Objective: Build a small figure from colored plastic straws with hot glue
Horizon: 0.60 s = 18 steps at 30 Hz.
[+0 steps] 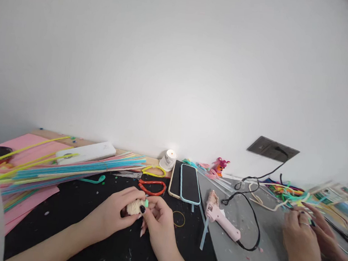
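Close to the front of the black mat, my left hand (112,210) is closed around a cream bundle of coiled pipe cleaner (133,207), its ridged windings facing up. My right hand (161,223) meets it from the other side, thumb and fingers pinched at a small green piece (146,203) against the bundle's right end. Fingers hide part of both pieces, so how they join cannot be made out. Just beyond my hands lie red-handled scissors (152,188), and a thin rubber band (179,219) is to the right.
Pipe cleaners (87,167) spread over pink sheets (36,199) at left, near a white box (88,153). Two phones (191,183), a paper cup (168,160) and yellow-handled scissors (154,171) lie behind. A corded pink glue gun (222,221) rests at right, near another person's hands (303,237).
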Tool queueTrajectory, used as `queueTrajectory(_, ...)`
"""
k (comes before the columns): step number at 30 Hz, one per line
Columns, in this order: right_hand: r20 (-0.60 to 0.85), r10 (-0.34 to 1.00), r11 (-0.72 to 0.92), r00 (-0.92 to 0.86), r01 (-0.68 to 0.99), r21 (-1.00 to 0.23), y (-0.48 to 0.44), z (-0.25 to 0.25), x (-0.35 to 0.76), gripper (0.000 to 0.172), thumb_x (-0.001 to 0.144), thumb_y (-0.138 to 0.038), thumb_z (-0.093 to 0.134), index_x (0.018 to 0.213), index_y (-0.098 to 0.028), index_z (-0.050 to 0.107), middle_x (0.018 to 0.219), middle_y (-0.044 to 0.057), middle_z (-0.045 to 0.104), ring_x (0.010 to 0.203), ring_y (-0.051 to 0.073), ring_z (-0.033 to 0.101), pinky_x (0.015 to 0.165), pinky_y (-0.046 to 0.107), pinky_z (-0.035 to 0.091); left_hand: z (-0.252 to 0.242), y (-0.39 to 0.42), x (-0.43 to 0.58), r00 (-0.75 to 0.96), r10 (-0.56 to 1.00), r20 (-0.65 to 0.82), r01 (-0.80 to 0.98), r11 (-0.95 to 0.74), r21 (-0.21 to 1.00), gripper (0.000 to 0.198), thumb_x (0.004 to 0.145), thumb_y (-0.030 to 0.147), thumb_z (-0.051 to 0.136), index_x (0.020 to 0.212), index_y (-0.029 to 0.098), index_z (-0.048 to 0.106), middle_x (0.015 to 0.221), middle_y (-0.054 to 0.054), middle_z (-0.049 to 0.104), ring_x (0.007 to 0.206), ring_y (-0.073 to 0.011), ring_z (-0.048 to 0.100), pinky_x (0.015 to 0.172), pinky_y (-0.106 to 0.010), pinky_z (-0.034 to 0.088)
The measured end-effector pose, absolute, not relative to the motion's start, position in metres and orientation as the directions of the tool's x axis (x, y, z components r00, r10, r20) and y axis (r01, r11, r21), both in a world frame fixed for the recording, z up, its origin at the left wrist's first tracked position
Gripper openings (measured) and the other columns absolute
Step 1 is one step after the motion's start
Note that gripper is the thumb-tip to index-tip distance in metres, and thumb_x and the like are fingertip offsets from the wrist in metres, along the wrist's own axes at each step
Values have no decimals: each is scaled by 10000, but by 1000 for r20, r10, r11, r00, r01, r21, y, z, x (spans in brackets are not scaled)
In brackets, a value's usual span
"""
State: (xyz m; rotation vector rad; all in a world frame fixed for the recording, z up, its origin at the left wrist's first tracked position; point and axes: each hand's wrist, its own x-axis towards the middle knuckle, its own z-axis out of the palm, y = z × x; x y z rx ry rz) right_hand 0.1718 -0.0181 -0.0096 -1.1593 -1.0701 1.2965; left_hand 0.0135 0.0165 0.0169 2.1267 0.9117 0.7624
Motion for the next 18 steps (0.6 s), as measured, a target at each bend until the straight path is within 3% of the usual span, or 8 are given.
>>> queueTrajectory(15,-36,999,-35,8,-124,-992,-18,-9,172,336,729,-434,719,849,-154,576,576,-67,490,419,52,439,369,169,409,16,16,13,579,776,251,382,-530,757,276,771,74,508,994,213,591,912,-12,594,751,-137,583,651,-216,461)
queueTrajectory(18,-23,1000,-22,3,-129,-991,-17,-10,173,322,740,-425,709,870,-158,583,590,-64,486,432,60,445,377,180,424,15,17,13,575,773,267,376,-539,753,286,788,76,503,1021,220,587,975,-22,607,833,-150,605,726,-231,486)
